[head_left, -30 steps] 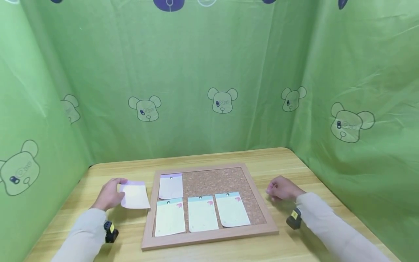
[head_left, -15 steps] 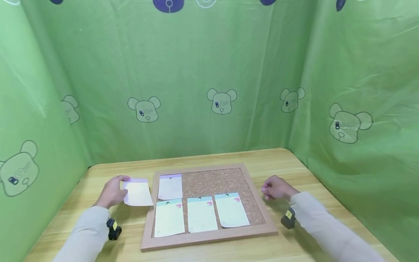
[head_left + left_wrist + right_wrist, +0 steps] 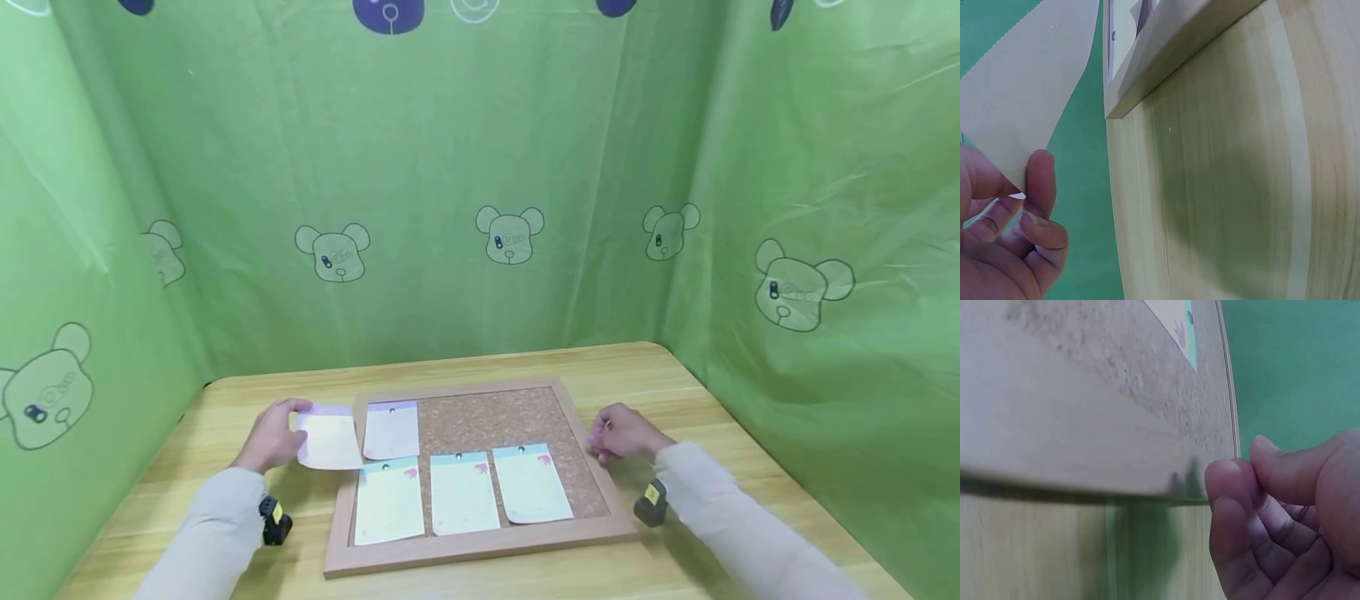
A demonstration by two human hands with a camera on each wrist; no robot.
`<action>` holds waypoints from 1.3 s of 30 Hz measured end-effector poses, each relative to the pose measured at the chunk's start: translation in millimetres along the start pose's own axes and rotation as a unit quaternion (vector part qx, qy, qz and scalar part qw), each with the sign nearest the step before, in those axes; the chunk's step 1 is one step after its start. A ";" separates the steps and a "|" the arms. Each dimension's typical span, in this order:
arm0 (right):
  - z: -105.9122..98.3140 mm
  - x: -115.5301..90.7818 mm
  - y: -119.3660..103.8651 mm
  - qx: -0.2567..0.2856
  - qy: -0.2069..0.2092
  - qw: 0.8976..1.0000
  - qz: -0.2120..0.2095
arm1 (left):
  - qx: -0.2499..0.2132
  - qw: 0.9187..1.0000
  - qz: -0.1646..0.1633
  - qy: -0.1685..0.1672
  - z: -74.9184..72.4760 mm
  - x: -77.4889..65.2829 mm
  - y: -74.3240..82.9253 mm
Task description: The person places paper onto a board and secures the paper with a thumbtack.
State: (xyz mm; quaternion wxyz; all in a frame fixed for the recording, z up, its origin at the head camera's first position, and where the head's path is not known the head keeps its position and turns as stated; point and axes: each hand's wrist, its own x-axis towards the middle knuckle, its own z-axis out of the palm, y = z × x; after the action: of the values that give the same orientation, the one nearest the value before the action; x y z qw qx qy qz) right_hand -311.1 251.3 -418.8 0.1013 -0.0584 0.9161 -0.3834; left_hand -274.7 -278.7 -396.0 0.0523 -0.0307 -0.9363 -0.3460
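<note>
My left hand (image 3: 275,435) pinches a paper note sheet (image 3: 328,440) with a purple top strip at its left edge. In the left wrist view, the back of the note (image 3: 1029,81) slopes up from my thumb and fingers. The note's right part overlaps the left frame of a corkboard (image 3: 487,417). My right hand (image 3: 626,433) is beside the board's right frame, its fingers curled and the thumb tip against the index finger (image 3: 1225,481). No object shows between those fingertips; anything small there is hidden.
A purple-topped note (image 3: 392,432) is pinned at the board's upper left. Below it, a row of teal-topped notes (image 3: 465,496) is pinned across the board. Bare cork fills the upper right. The wooden table (image 3: 187,483) meets green curtains (image 3: 420,308) on three sides.
My left hand has carried the purple-topped note rightward, so it now overlaps the board's left frame. My right hand has moved left, closer to the board's right frame.
</note>
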 end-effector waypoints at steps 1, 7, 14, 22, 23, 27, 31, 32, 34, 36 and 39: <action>1.2 0.3 0.1 -0.001 0.000 1.000 0.001 | -0.001 1.000 0.001 0.000 0.9 0.5 1.0; 5.8 2.8 -0.1 0.004 -0.002 1.000 -0.002 | -0.009 1.000 0.002 0.000 5.7 3.3 9.7; 8.8 4.7 -7.4 0.005 0.004 1.000 -0.014 | -0.022 1.000 0.003 -0.001 9.6 6.9 17.1; 14.0 7.7 -15.2 0.022 -0.003 1.000 -0.011 | -0.022 1.000 0.007 0.004 16.6 11.5 23.7; 14.5 8.2 -15.6 0.023 -0.004 1.000 -0.011 | -0.022 1.000 0.007 0.003 17.4 12.1 25.0; 16.2 9.9 -17.8 0.026 0.001 1.000 -0.008 | -0.026 1.000 0.007 -0.002 20.8 14.6 29.5; 18.8 10.6 -22.2 0.024 0.002 1.000 -0.019 | -0.028 1.000 0.006 -0.002 24.8 16.8 32.6; 19.6 10.6 -23.7 0.026 0.001 1.000 -0.018 | -0.030 1.000 0.006 -0.002 26.0 17.2 33.7; 21.3 10.7 -26.0 0.028 0.000 0.999 -0.017 | -0.034 0.999 0.007 -0.002 28.3 18.1 35.8; 23.1 11.0 -28.1 0.026 -0.002 0.999 -0.021 | -0.037 0.999 0.010 -0.002 31.0 19.4 37.8; 25.4 11.8 -31.6 0.031 0.000 0.999 -0.018 | -0.041 0.999 0.014 -0.002 35.9 22.2 40.7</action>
State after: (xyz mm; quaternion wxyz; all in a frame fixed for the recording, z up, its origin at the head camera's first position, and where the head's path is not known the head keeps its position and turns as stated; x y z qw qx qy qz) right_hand -315.8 209.5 -415.3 0.0963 -0.0720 0.9025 -0.4135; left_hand -295.7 -224.0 -394.2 0.0541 -0.0467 -0.9208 -0.3834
